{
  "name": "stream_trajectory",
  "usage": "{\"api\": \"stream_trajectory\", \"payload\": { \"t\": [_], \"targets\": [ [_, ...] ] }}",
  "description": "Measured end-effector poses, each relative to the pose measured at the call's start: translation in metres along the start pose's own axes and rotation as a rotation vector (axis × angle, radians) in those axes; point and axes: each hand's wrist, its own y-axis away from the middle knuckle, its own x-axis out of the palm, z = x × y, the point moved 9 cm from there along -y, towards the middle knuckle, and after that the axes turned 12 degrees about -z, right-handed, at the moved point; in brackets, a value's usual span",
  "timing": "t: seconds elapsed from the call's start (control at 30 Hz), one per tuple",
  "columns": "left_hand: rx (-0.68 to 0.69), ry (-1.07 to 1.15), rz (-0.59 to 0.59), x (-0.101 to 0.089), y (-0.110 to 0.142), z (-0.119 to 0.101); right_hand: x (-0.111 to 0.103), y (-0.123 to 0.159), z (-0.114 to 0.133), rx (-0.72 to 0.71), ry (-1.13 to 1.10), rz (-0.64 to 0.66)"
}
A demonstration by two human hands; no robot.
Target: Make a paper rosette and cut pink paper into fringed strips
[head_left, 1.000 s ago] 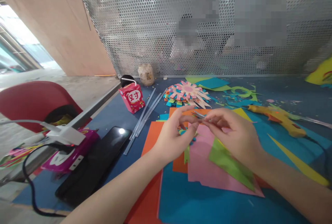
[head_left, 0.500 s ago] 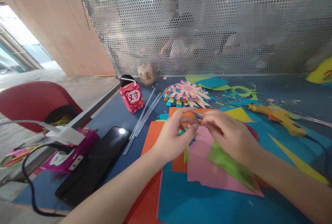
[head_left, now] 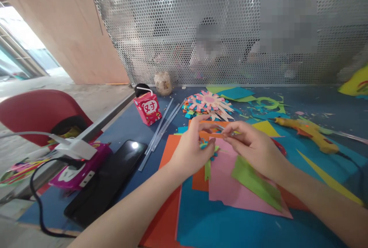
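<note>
My left hand (head_left: pixel 188 150) is over the paper sheets with its fingers curved and the thumb apart from them. Its fingertips reach the tip of a thin metal tool (head_left: pixel 220 127), whose kind I cannot make out. My right hand (head_left: pixel 253 146) pinches that tool. Beneath and behind the left thumb shows a small fringed paper rosette (head_left: pixel 214 152) in blue, green and yellow, with a green paper tail (head_left: pixel 207 172). Under the hands, a pink sheet (head_left: pixel 221 184) and a green piece (head_left: pixel 255 183) lie on a blue sheet (head_left: pixel 218 225).
Larger fringed paper rosettes (head_left: pixel 208 100) lie behind the hands. A yellow glue gun (head_left: pixel 310 131) rests at right. To the left are clear glue sticks (head_left: pixel 162 129), a red drink carton (head_left: pixel 148 108), a black phone (head_left: pixel 106 183) and a purple power strip (head_left: pixel 83 167) with cables.
My left thumb has moved away from its fingers and down, widening the gap. My right fingers now show more of the metal tool. The view has shifted slightly.
</note>
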Motion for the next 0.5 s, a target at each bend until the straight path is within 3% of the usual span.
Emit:
{"api": "stream_trajectory", "payload": {
  "t": [0.17, 0.27, 0.5],
  "targets": [
    [0.158, -0.082, -0.005, -0.001, 0.0, -0.015, 0.007, 0.0, -0.014, 0.202, -0.213, 0.038],
    [0.179, -0.149, 0.016, 0.001, 0.001, -0.018, 0.009, 0.002, -0.02, 0.287, -0.285, 0.041],
    [0.293, -0.229, -0.005, -0.001, 0.002, -0.024, 0.01, 0.003, -0.021, 0.31, -0.3, 0.056]
  ]
}}
